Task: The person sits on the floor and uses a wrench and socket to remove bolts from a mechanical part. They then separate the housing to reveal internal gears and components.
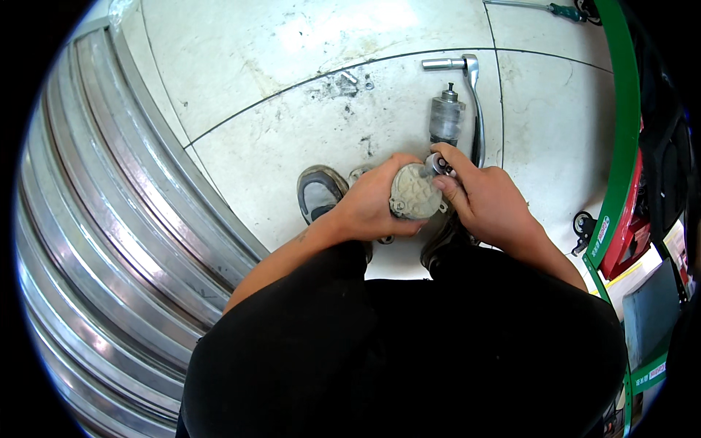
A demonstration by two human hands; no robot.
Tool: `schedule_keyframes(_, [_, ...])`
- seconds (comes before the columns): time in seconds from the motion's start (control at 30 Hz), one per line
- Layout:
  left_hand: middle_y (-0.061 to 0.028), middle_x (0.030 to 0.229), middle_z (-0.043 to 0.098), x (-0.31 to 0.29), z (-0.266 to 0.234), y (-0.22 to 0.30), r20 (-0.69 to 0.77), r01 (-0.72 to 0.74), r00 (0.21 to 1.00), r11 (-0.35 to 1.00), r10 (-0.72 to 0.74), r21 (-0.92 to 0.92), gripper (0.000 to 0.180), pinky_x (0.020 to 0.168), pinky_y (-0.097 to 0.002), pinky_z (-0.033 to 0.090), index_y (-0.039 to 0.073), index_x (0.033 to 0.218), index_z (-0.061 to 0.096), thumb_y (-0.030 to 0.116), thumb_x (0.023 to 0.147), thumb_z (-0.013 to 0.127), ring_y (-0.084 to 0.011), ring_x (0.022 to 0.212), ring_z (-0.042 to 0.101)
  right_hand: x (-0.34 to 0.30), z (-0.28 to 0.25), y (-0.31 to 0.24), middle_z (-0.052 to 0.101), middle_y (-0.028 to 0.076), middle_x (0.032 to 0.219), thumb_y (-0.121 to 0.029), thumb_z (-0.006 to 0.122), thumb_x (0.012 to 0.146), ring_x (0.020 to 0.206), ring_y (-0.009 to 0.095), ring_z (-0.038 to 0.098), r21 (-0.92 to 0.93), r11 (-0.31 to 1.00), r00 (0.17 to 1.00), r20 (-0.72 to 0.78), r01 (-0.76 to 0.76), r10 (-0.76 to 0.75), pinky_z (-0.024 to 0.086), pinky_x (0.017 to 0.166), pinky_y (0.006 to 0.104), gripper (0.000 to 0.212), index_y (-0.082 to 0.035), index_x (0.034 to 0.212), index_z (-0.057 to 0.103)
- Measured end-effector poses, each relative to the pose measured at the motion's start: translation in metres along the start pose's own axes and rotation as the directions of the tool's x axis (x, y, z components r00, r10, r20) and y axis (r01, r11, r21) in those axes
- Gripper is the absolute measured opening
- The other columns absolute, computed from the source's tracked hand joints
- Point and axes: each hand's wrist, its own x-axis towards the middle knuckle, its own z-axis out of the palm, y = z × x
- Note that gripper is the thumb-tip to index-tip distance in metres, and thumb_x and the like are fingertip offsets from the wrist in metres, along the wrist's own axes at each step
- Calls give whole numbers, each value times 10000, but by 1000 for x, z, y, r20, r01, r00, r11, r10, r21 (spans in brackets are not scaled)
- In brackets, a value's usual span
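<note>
My left hand (365, 201) is wrapped round a grey cast-metal housing (416, 191), round with a ribbed face and small lugs at its edge. Against the housing's upper right side, my right hand (489, 201) pinches a small shiny round metal part (439, 164) with a dark centre. Whether that part is joined to the housing I cannot tell. Just beyond my hands, a dull metal cylinder (447, 117) with a thin shaft at its top stands or lies on the floor. Beside it lies a long-handled ratchet wrench (476, 102) with a deep socket (442, 64).
Small bolts (350, 77) and dark stains are on the pale tiled floor (292, 44). Ridged metal shutter panels (109, 204) fill the left. At right stands a green-framed rack (621, 139) with a caster (583, 223). My shoe (320, 191) is beside my left hand. A green-handled tool (566, 11) lies far right.
</note>
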Motion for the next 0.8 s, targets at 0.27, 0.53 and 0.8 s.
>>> schedule_keyframes(0.27, [-138,1108,661,-2,-5,0,78,-47,996,999,48,-8,772,907,-370,516,70,1304,494,182,649,888,-295,1039,659,11,-6,30,718,140,867,-235,650,928,717,367,685,-4,979,976,81,203,-202,533,667,403,474,-145,1388,576])
schedule_keyframes(0.53, [-96,1120,655,-2,-8,1,143,6,990,990,14,-142,781,921,-319,498,48,1309,498,94,627,875,-180,1036,631,13,-8,46,711,107,894,-284,629,954,803,353,678,-29,907,901,136,419,-412,519,707,432,331,-196,1272,600])
schedule_keyframes(0.8, [-87,1092,666,-1,-8,6,112,42,993,994,-30,-103,766,894,-321,514,68,1297,502,93,628,875,-180,1014,643,9,-14,13,651,137,809,-283,585,1009,742,326,653,269,962,969,220,46,-108,490,711,432,295,-79,1220,561])
